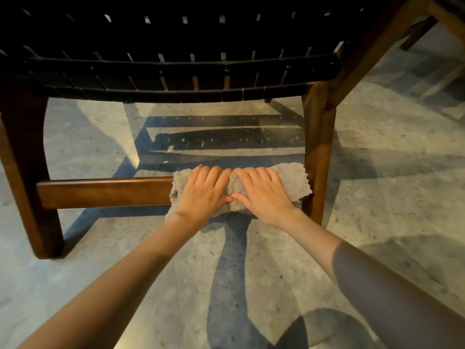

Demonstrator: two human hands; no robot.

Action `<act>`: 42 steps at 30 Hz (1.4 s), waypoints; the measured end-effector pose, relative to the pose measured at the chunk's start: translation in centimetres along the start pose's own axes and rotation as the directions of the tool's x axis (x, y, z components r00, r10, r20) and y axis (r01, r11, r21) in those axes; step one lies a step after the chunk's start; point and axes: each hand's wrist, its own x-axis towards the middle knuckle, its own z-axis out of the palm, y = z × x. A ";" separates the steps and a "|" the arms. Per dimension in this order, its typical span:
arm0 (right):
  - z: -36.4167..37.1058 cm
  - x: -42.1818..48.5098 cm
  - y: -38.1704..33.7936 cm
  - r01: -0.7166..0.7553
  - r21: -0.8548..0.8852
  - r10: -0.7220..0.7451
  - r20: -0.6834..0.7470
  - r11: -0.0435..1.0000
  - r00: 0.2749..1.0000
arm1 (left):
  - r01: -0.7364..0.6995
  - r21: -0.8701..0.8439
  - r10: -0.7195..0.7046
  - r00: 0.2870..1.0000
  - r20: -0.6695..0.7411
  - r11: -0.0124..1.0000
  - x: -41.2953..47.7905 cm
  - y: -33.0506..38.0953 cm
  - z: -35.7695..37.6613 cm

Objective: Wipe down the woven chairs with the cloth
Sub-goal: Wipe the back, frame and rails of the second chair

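Cloth pressed by left hand, right hand

Left hand and right hand press flat.
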 end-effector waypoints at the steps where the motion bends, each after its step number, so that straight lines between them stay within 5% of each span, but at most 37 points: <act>1: 0.1 0.1 0.5 0.019 -0.020 -0.019 -0.003 1.000 1.000 | -0.010 0.038 0.010 1.000 0.013 0.999 0.1 0.2 -0.2; 13: 0.4 -1.9 6.0 -0.140 0.026 0.137 0.086 0.990 0.987 | -0.123 -0.046 0.123 0.992 0.008 0.991 4.7 4.1 -1.4; 20: -0.1 -0.7 5.4 -0.069 -0.025 0.071 0.113 0.997 0.991 | -0.124 -0.105 0.123 0.992 -0.024 0.987 3.7 2.1 -0.8; 35: -0.1 11.8 -15.4 0.271 -0.037 -0.269 0.047 0.962 0.962 | 0.072 -0.179 -0.060 0.996 0.070 0.981 -8.3 -19.0 3.7; 42: -0.2 16.6 -22.0 0.392 0.120 -0.401 0.071 0.912 0.913 | 0.186 -0.231 -0.166 0.981 0.102 0.955 -12.2 -25.7 5.3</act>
